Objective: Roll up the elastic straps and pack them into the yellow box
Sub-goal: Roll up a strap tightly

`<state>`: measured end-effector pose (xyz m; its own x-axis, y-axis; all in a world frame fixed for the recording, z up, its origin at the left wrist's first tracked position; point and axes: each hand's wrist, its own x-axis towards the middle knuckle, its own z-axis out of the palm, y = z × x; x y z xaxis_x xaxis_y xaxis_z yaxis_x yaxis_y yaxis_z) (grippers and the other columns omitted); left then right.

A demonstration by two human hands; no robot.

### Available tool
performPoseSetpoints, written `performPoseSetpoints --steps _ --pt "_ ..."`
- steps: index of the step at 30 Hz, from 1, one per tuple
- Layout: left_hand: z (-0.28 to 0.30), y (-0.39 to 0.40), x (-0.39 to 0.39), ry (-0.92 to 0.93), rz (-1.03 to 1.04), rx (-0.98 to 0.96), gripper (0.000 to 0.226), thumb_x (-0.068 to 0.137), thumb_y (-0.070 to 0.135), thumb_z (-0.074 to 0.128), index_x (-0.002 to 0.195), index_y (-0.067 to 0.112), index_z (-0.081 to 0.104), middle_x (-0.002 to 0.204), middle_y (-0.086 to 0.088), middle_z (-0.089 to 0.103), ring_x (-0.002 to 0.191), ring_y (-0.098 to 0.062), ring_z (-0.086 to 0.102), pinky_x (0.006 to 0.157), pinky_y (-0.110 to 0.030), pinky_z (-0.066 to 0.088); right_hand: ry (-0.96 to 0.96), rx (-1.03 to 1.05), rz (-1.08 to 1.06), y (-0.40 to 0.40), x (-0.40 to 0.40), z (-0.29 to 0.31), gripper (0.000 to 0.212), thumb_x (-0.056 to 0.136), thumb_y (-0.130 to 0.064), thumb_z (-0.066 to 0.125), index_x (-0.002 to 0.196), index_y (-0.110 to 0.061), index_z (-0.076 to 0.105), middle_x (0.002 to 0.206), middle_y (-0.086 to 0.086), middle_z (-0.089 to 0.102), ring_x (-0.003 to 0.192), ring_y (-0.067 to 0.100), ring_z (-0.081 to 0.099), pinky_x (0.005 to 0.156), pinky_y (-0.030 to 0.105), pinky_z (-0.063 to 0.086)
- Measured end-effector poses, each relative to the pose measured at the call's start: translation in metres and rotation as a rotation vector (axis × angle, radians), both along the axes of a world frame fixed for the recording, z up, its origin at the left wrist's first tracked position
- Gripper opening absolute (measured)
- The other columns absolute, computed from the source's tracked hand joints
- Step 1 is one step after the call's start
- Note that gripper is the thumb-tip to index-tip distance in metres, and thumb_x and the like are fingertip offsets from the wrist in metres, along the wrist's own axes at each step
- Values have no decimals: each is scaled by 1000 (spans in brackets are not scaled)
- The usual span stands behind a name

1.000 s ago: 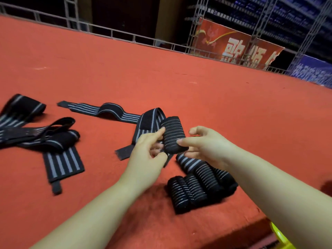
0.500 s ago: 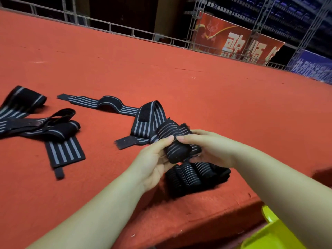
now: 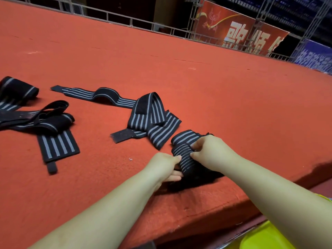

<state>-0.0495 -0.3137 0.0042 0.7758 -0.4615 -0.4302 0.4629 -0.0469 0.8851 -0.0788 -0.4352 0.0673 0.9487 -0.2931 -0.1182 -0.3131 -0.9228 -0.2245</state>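
Both hands gripped rolled strap point(image 3: 186, 159): left hand point(image 3: 164, 167) pinched near end, right hand point(image 3: 210, 152) far end, keeping coil tight. Roll sat among finished rolls at surface point(image 3: 197, 72) edge, directly above yellow box point(image 3: 269, 238). Loose straps point(image 3: 152, 119) lay left.

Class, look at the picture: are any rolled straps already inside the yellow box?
No. The visible part of the yellow box holds nothing, and both hands grip rolled straps on the red surface.
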Motion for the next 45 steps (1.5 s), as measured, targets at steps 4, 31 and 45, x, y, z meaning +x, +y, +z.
performPoseSetpoints --steps 4,31,45 --pt "-9 -5 -1 -71 17 59 26 94 19 54 114 1 54 93 -8 61 63 -12 61 52 -18 55 43 -82 -1 -5 4 -13 23 89 -21 56 107 -11 67 107 4 69 101 22 61 83 29 49" --pt "-45 72 164 -496 162 977 47 85 49 57 128 30 55 135 -6 52 129 -31 38 104 -37 30 139 115 -27 78 171 -61 27 91 -12 50 67 -12 37 68 3 43 57 17 41 44 26 28" --pt "2 117 166 -301 504 -347 18 98 10 41 87 18 52 85 2 61 79 -9 59 74 -24 47 -36 604 -88 111 178 -75 36 94 -28 43 121 -6 54 117 15 62 98 29 62 78 33 47"
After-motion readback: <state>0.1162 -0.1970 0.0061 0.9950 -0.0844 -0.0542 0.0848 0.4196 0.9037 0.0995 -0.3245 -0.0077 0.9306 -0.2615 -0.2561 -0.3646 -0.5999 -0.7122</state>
